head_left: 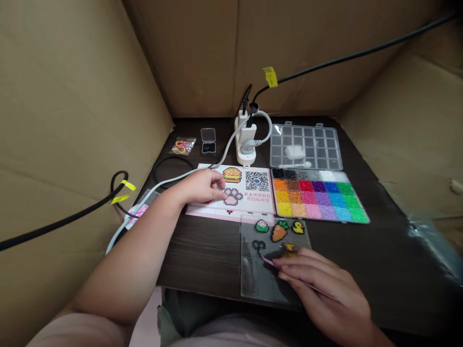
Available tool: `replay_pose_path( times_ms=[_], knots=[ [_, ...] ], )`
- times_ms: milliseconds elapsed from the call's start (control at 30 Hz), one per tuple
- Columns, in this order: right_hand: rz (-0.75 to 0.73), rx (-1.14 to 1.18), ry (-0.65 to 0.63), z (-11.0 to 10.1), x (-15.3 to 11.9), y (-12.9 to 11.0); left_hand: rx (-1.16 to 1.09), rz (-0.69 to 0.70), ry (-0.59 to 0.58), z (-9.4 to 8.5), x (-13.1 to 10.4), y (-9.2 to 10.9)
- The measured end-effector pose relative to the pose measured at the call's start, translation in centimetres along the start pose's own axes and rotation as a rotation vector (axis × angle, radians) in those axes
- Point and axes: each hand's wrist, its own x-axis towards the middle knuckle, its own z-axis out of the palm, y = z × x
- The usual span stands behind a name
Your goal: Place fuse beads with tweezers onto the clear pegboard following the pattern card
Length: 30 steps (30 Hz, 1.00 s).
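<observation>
Right fingers [302,260] are gripping pink tweezers [268,261]; black beads [259,245] are lying just left. Left fingers [218,194] are loosely curling over a pattern sheet [250,188].

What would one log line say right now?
left hand: at pattern sheet | right hand: holding pink tweezers | tip: near black bead outline on pegboard

We count one bare left hand [207,186] and one bare right hand [325,278]; one slender pair of pink tweezers [269,261]; one clear flat plastic pegboard [249,279] and five pixelated bead figures [279,232], one partly hidden; one multicoloured compartmented bead case [325,220]; one clear gridded plastic tray [321,140]; one small clear hinged box [208,135]; one clear plastic packet [183,145]; one white power strip [246,157]; two yellow tags [270,77].
</observation>
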Motion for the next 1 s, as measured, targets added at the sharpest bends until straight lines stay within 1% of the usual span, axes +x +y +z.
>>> replay_pose_path(
  times_ms=[200, 600, 1000],
  knots=[
    [0.033, 0.057, 0.005, 0.1, 0.1, -0.1, 0.017, -0.029, -0.001, 0.0, -0.1, 0.4],
    [0.126, 0.145, -0.017, 0.2, -0.9, 0.2, 0.069, -0.041, 0.017, -0.1, -0.1, 0.8],
    [0.111, 0.132, -0.041, 0.2, -1.3, 0.5, 0.072, -0.053, 0.005, -0.1, -0.1, 0.9]
  ],
)
